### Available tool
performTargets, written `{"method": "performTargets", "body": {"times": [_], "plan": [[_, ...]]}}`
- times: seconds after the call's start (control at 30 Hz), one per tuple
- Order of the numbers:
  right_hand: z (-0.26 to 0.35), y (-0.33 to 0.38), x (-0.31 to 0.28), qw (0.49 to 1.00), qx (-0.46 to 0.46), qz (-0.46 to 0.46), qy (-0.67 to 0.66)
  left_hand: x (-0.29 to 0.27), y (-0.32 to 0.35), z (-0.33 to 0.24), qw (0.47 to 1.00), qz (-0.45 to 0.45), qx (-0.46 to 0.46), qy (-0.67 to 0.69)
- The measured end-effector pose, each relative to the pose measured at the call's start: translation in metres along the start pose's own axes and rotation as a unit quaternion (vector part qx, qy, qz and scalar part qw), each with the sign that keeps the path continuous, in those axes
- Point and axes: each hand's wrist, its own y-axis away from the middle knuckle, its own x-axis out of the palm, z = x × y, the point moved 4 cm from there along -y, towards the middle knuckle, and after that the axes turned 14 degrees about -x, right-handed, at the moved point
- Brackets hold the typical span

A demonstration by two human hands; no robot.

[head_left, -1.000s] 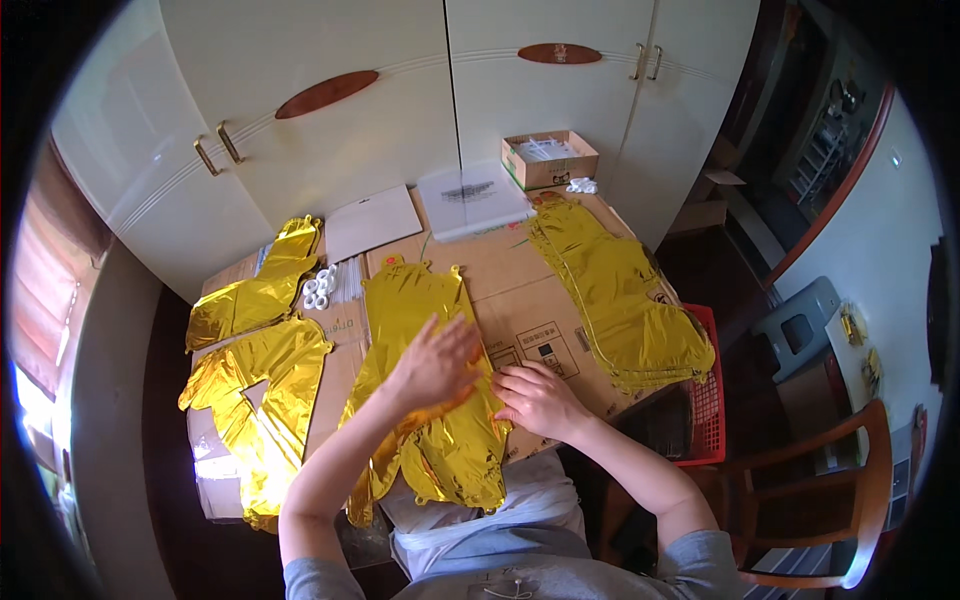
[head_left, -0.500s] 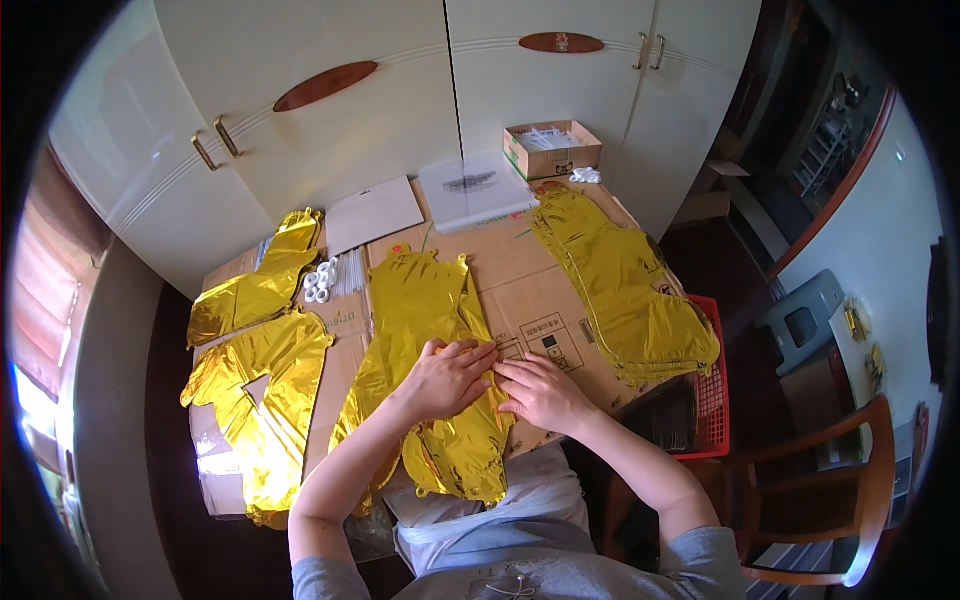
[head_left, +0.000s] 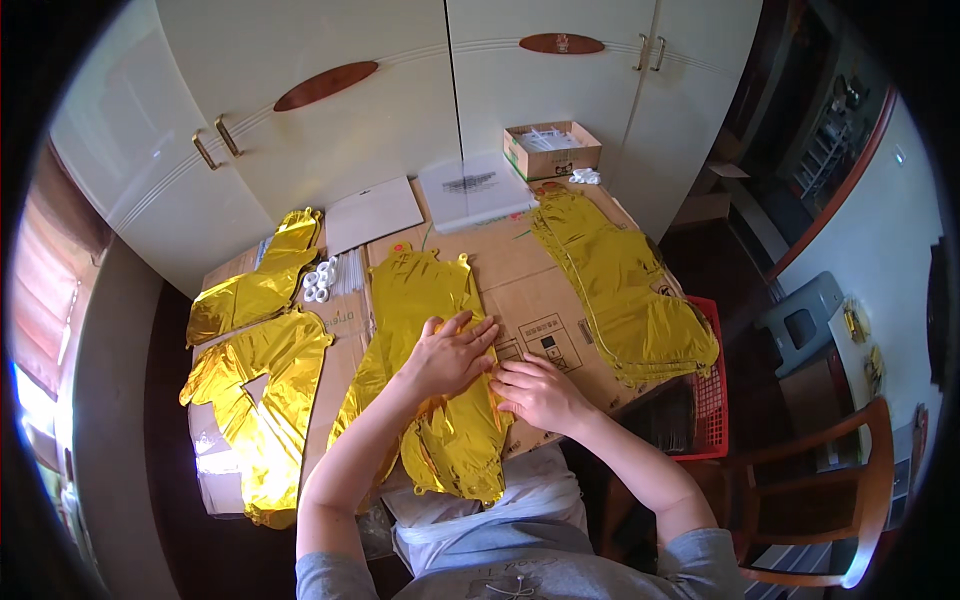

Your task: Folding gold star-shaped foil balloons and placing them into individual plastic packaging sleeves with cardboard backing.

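A flat, uninflated gold foil balloon [head_left: 415,290] lies lengthwise in front of me, its near end hanging over the cardboard edge. My left hand [head_left: 450,358] rests on its right part, fingers stretched out flat and palm down. Beside it, my right hand [head_left: 545,393] lies at the balloon's right edge with fingers extended toward the left hand; its fingertips touch the foil. Neither hand visibly grips anything. Part of the foil beneath both hands is hidden.
Another gold foil balloon [head_left: 290,365] and a folded gold foil piece [head_left: 250,297] lie left. A gold foil stack [head_left: 620,285] lies right. White tape-like rolls [head_left: 318,281], a clear plastic sheet [head_left: 475,190] and a small carton [head_left: 552,152] sit farther back. A red basket [head_left: 712,410] stands right.
My left hand has shifted slightly left and its fingers have spread a little, resting flatter on the foil. My right hand has barely moved.
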Motion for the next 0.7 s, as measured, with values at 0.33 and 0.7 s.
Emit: {"method": "performTargets", "body": {"times": [0.33, 0.7], "plan": [[-0.001, 0.002, -0.002, 1.000, -0.003, -0.018, 0.004, 0.006, -0.039, 0.022, 0.995, 0.070, -0.062, -0.023], [-0.002, 0.002, 0.000, 1.000, 0.002, -0.008, 0.011, -0.004, 0.003, 0.004, 0.999, -0.020, -0.020, -0.041]]}}
